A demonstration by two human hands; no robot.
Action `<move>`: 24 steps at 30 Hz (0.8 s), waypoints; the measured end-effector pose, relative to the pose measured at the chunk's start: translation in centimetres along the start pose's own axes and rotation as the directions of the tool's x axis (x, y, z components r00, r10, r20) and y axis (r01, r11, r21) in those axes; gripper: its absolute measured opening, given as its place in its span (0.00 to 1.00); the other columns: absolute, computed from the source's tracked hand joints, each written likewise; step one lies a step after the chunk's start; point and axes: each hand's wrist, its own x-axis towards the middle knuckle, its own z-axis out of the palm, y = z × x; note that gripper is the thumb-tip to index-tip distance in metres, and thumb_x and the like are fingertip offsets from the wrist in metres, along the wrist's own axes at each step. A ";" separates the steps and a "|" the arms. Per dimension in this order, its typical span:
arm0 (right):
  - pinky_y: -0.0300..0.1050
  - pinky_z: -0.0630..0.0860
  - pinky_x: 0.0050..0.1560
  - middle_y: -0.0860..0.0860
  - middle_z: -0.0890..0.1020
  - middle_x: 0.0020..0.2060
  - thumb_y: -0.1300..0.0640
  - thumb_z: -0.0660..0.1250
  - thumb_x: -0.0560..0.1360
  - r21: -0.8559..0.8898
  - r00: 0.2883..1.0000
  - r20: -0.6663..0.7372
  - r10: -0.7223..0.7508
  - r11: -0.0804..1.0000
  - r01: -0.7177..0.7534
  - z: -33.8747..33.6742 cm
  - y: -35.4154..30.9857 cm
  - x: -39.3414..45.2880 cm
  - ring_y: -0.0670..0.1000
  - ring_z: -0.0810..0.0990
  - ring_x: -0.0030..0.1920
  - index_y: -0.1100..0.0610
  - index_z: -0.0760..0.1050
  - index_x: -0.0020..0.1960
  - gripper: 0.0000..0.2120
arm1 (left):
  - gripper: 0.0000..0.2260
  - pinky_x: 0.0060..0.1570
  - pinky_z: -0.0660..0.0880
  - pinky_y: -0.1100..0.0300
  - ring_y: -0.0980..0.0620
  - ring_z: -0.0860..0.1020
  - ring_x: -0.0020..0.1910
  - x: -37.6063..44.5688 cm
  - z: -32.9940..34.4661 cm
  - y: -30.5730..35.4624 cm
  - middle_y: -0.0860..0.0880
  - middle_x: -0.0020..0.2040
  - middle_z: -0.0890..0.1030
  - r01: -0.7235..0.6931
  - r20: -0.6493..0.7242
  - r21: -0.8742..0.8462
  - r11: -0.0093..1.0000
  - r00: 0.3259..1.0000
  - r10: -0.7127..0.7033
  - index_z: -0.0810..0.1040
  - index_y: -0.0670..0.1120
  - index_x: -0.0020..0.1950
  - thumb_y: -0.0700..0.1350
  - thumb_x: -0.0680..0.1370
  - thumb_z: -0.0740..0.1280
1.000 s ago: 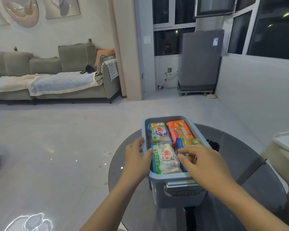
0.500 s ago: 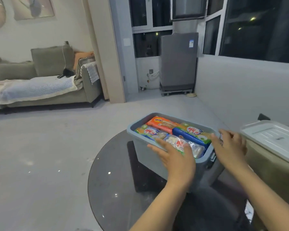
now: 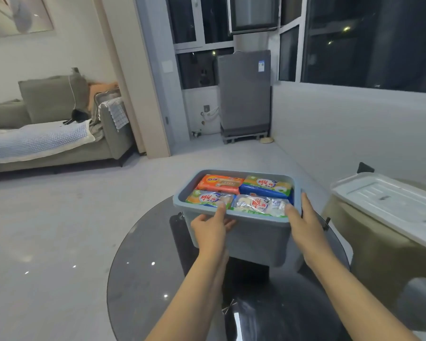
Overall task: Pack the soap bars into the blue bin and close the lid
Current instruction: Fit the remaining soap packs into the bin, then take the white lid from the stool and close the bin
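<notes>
since half a second ago the blue bin (image 3: 253, 232) has turned square-on at frame centre on the glass table (image 3: 143, 279), long axis left-right. left hand (image 3: 210, 228) and right hand (image 3: 303, 222) clasp its near rim, thumbs over the soap bars (image 3: 241, 193). white lid (image 3: 389, 205) lies right of frame, nearer the right hand, its far end cut off. bin's latches hard to make out.

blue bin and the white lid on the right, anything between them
Nothing stands between blue bin and white lid in the head view, only bare glass table edge.
</notes>
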 end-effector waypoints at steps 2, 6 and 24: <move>0.33 0.67 0.42 0.49 0.69 0.68 0.49 0.57 0.78 0.018 1.000 0.026 0.012 1.000 -0.013 -0.7 0.1 1.8 0.39 0.70 0.48 0.45 0.52 0.75 0.26 | 0.07 0.38 0.81 0.59 0.49 0.83 0.43 0.1 0.8 -0.2 0.42 0.53 0.82 0.035 0.049 -0.016 0.999 0.998 -0.034 0.74 0.42 0.47 0.43 0.74 0.70; 0.37 0.67 0.56 0.48 0.68 0.71 0.51 0.58 0.78 0.041 0.997 0.074 0.007 0.999 -0.010 -2.0 0.1 5.8 0.43 0.68 0.59 0.49 0.59 0.73 0.24 | 0.14 0.37 0.81 0.61 0.50 0.82 0.43 -0.1 2.8 -0.7 0.44 0.52 0.79 0.085 0.053 -0.057 0.995 0.995 -0.082 0.70 0.40 0.54 0.44 0.74 0.71; 0.52 0.64 0.56 0.56 0.79 0.53 0.53 0.65 0.74 -0.741 0.921 -0.201 -0.334 0.667 0.080 -13.8 4.3 5.9 0.60 0.74 0.54 0.54 0.81 0.50 0.09 | 0.06 0.41 0.74 0.61 0.55 0.82 0.39 -3.6 10.3 -8.8 0.52 0.32 0.81 0.208 0.282 0.378 0.902 0.902 -0.326 0.76 0.46 0.42 0.48 0.76 0.67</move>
